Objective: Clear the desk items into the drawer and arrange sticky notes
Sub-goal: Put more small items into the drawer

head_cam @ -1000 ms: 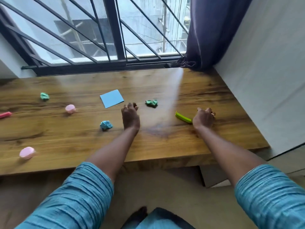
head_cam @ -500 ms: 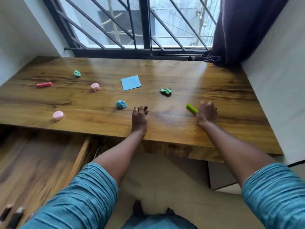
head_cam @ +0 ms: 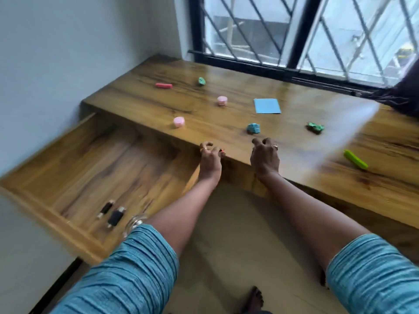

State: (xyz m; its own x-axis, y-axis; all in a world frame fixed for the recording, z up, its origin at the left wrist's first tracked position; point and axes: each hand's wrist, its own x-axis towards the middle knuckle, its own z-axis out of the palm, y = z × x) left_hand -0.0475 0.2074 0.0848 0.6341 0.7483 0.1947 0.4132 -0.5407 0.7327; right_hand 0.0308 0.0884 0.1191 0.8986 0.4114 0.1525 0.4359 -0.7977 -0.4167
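Observation:
My left hand (head_cam: 210, 160) rests at the front edge of the wooden desk (head_cam: 294, 152), fingers curled loosely, holding nothing. My right hand (head_cam: 264, 157) lies beside it on the desk top, fingers spread and bent, empty. Just beyond it sits a crumpled blue paper ball (head_cam: 253, 128). A flat blue sticky note (head_cam: 267, 106) lies farther back. Two crumpled green paper balls (head_cam: 315, 128) (head_cam: 201, 81), two pink round items (head_cam: 179, 121) (head_cam: 222, 100), a pink stick (head_cam: 163, 85) and a green marker (head_cam: 355, 159) are scattered on the desk. The drawer (head_cam: 74, 159) stands pulled out at the left.
Inside the drawer, near its front, lie two small black items (head_cam: 105, 209) (head_cam: 116, 217) and a clear object (head_cam: 135, 222). A wall borders the drawer on the left. A barred window (head_cam: 294, 37) and a dark curtain (head_cam: 405, 96) are behind the desk.
The view has swung left, bringing the open drawer into sight. Both hands have shifted left along the desk toward its front edge; my right hand has moved away from the green marker.

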